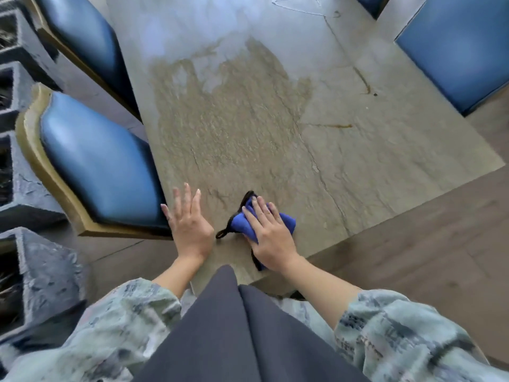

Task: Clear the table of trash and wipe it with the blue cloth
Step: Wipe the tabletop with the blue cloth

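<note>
The blue cloth [242,224], bunched and edged in black with a small loop, lies on the stone table [358,150] near its front edge. My right hand [271,235] presses flat on top of the cloth, fingers spread over it. My left hand [188,224] rests open and flat on the table's front left corner, a little left of the cloth and holding nothing. A wide darker damp patch [234,119] covers the table's middle and left. I see no trash on the tabletop.
Two blue cushioned chairs [96,166] [82,42] stand tucked along the table's left side, another blue chair [457,48] at the right. Grey rough blocks [35,277] line the far left. Wooden floor [413,257] lies at the right.
</note>
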The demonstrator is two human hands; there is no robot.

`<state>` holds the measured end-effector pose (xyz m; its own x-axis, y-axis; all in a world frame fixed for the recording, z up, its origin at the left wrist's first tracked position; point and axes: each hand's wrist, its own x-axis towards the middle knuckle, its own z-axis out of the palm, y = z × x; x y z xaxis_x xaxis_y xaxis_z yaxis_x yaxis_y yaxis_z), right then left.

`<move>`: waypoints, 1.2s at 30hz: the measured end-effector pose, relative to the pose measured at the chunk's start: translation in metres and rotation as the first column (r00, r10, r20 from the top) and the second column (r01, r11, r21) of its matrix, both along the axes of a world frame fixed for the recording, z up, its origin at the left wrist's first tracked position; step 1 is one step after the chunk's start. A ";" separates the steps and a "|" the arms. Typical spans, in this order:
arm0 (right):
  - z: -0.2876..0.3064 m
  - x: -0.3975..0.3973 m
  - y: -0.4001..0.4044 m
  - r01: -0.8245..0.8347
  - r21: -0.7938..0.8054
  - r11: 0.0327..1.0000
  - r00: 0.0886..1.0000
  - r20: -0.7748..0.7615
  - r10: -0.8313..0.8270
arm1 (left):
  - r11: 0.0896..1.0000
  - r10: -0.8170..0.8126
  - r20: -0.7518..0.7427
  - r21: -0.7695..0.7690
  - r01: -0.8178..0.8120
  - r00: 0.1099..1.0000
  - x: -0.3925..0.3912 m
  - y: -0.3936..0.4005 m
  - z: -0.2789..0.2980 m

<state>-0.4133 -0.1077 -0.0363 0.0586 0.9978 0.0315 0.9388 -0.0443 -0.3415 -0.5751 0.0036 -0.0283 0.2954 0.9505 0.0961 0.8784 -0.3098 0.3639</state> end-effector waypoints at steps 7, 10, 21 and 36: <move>0.001 0.138 -0.038 -0.143 0.014 0.990 0.990 0.014 0.143 | 0.994 0.071 0.086 -0.095 -0.063 0.994 0.047 -0.059 0.007; 0.000 0.173 -0.033 0.080 -0.008 0.997 0.997 0.020 -0.079 | 0.994 0.059 0.076 -0.092 -0.051 0.995 0.051 -0.071 -0.002; -0.002 0.104 0.005 -0.091 -0.020 0.996 0.993 0.070 0.092 | 0.998 0.056 -0.112 -0.023 -0.059 0.992 0.054 -0.074 -0.010; -0.003 0.155 0.085 0.031 -0.045 0.999 0.996 0.087 -0.027 | 0.986 0.103 -0.217 -0.108 -0.129 0.971 0.104 -0.025 -0.008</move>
